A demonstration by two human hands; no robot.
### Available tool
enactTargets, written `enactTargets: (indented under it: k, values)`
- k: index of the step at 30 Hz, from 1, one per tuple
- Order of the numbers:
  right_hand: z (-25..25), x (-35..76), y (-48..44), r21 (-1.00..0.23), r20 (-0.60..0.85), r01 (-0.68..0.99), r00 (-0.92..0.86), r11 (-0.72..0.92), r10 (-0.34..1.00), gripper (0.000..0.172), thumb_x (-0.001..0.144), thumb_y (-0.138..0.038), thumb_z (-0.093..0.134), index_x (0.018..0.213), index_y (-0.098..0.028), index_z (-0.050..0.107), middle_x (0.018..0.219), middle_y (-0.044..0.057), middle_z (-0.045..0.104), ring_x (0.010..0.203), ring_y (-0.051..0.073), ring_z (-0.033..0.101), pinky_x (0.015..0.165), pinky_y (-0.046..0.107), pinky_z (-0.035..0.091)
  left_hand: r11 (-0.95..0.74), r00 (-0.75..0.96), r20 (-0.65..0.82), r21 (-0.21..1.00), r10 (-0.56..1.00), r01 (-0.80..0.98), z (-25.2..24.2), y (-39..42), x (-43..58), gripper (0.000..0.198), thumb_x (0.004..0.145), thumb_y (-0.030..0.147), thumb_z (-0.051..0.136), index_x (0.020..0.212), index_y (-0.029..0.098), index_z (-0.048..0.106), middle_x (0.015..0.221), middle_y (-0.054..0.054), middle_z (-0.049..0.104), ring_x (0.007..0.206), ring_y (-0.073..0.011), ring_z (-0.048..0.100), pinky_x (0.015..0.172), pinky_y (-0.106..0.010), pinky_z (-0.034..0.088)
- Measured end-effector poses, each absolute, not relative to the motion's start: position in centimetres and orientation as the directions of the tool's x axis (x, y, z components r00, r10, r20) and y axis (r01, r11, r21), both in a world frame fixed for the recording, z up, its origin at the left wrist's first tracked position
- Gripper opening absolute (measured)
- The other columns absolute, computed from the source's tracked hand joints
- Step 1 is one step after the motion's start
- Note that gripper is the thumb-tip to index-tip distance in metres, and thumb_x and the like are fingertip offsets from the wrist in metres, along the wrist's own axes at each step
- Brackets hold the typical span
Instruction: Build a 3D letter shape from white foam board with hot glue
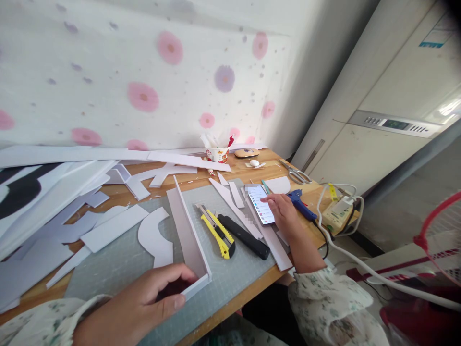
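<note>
My left hand (144,300) pinches the near end of a long white foam-board channel (189,238), thumb outside its short end wall and fingers inside. The channel lies on a grey cutting mat (225,281) and has raised edges. On the right, my right hand (283,211) holds nothing; its index finger is stretched out onto the screen of a phone (260,204). A list shows on that screen. The phone rests over white foam-board strips. Between my hands lie a yellow utility knife (218,233) and a black-handled tool (245,235).
Foam-board offcuts (115,228) crowd the left side. At the back stand a paper cup (217,154) and an oval case (247,153). Scissors (296,172), a blue glue gun (301,204) and a cabled power strip (338,214) sit right. A fridge (389,96) stands beyond.
</note>
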State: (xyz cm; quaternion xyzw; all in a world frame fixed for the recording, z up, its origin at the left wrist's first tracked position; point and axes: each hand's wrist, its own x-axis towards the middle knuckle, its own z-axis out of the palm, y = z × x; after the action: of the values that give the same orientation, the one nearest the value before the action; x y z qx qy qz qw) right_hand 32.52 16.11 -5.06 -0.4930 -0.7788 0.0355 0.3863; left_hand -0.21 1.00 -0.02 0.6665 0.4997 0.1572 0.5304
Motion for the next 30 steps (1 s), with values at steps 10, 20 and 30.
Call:
enactTargets:
  k: [10,20,30]
  values:
    - [-5.5,33.2,16.8,-0.39,0.611,0.795,-0.154,0.465,0.776,0.031,0.095,-0.033,0.038,0.077,-0.023,0.062,0.079,0.005,0.066,0.082,0.022,0.056,0.086,0.04,0.04,0.064,0.457,-0.324,0.865,0.829,0.497,0.1,1.0,-0.2,0.039,0.085,0.056,0.048,0.103,0.023,0.062,0.099,0.0,0.069,0.093,-0.0203,0.061,0.08,-0.023,0.046]
    - [-5.6,33.4,17.0,-0.39,0.614,0.815,-0.117,0.429,0.78,0.034,0.093,-0.033,0.038,0.066,-0.023,0.056,0.067,0.006,0.061,0.07,0.022,0.054,0.074,0.039,0.042,0.078,0.446,-0.337,0.86,0.829,0.505,0.2,1.0,-0.1,0.035,0.085,0.053,0.049,0.101,0.023,0.061,0.099,0.001,0.069,0.094,-0.0203,0.061,0.082,-0.024,0.045]
    - [-4.4,33.0,18.6,-0.378,0.519,0.808,-0.219,0.452,0.826,0.033,0.094,-0.036,0.036,0.11,-0.02,0.06,0.112,0.01,0.068,0.106,0.027,0.058,0.091,0.042,0.043,0.039,0.469,-0.321,0.855,0.823,0.516,0.2,1.1,-0.3,0.038,0.085,0.055,0.048,0.103,0.024,0.062,0.103,0.001,0.068,0.096,-0.0211,0.059,0.083,-0.023,0.045]
